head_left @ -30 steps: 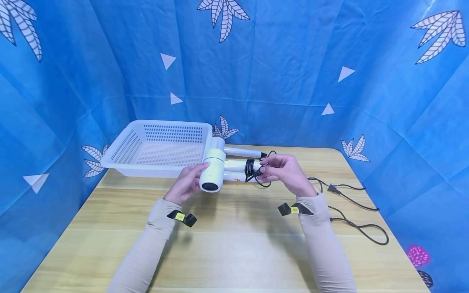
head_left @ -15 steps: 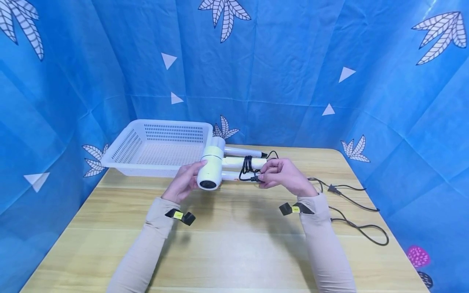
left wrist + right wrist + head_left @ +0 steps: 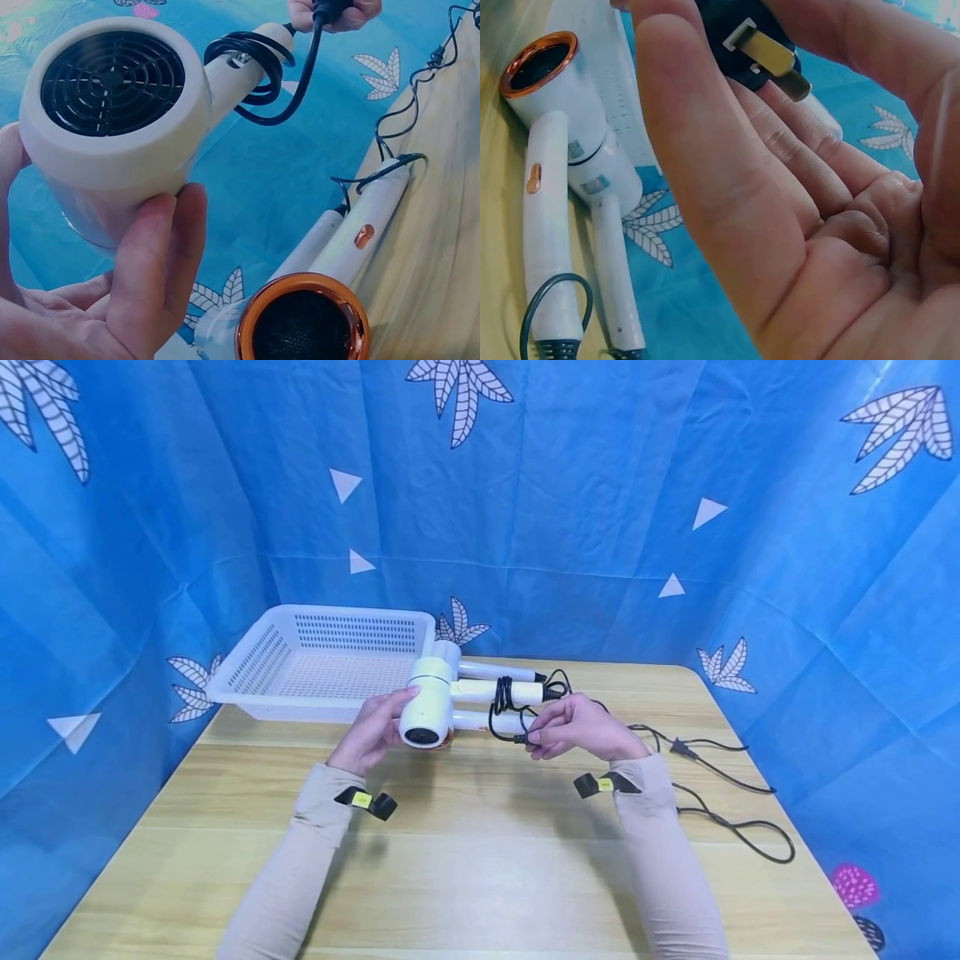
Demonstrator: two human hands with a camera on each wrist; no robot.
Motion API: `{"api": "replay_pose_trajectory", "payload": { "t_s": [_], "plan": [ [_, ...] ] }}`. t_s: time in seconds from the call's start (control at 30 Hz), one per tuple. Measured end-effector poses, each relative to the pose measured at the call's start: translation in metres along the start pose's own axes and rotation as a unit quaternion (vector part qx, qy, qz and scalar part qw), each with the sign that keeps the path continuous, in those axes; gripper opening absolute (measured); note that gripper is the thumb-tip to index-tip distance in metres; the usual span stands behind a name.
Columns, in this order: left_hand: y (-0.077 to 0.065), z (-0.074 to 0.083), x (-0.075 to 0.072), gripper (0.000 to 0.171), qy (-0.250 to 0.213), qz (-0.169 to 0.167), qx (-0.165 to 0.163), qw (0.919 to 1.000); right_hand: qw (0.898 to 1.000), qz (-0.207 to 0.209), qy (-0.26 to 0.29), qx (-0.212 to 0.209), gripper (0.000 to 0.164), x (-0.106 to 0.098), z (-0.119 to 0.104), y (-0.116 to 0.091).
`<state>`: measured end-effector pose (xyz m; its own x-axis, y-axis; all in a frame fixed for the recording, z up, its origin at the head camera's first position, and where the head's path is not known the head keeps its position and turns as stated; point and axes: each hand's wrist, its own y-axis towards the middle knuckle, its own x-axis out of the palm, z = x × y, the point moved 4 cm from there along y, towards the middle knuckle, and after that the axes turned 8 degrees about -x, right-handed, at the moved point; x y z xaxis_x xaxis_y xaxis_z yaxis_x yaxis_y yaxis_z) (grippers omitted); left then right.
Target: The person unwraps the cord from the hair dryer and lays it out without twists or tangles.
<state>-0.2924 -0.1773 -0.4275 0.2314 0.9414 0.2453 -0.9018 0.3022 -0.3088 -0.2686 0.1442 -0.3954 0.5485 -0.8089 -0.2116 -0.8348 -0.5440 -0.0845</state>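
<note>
My left hand [image 3: 371, 727] grips a white hair dryer [image 3: 429, 703] by its barrel, above the table. In the left wrist view, fingers and thumb lie around the barrel below the black intake grille [image 3: 112, 82]. The handle points right, with black cord [image 3: 259, 56] wound several times around it. My right hand [image 3: 573, 727] pinches the cord's black plug [image 3: 739, 41] just past the handle; its metal prongs face the palm. A loose bend of cord hangs between the coil and the plug.
Two more white hair dryers lie on the table behind, one with a copper-ringed nozzle [image 3: 570, 64], the other [image 3: 611, 180] beside it. A white slotted basket [image 3: 255, 706] stands at the back left. Black cords [image 3: 738, 827] trail across the right side.
The held hair dryer has shifted slightly left and toward me. My right hand has moved down with the plug, and a loop of cord now hangs lower from the handle.
</note>
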Motion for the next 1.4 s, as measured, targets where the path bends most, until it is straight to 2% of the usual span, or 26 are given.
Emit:
{"api": "replay_pose_trajectory", "payload": {
  "t_s": [0.4,0.73,0.83,1.03,1.3,1.4],
  "plan": [
    [-0.001,0.0,0.001,0.054,0.01,-0.005,0.001,0.9999,1.0,0.01,0.01,0.023,0.04,-0.015,0.028,0.006],
    [0.0,-0.002,0.004,0.047,0.016,-0.012,0.004,0.9998,0.999,0.035,0.029,0.016,0.039,-0.027,0.042,0.009],
    [0.0,-0.001,0.004,0.043,0.015,-0.012,0.005,0.9998,0.998,0.051,0.039,0.012,0.038,-0.031,0.045,0.01],
    [0.001,-0.003,0.004,0.049,0.019,-0.015,0.002,0.9997,0.994,0.085,0.069,0.006,0.035,-0.039,0.05,0.01],
    [0.001,-0.004,0.006,0.048,0.017,-0.027,0.006,0.9995,0.988,0.12,0.094,-0.007,0.015,-0.049,0.048,0.006],
    [0.002,-0.005,0.007,0.049,0.016,-0.028,0.005,0.9995,0.985,0.137,0.106,-0.015,0.017,-0.053,0.047,0.004]
  ]
}}
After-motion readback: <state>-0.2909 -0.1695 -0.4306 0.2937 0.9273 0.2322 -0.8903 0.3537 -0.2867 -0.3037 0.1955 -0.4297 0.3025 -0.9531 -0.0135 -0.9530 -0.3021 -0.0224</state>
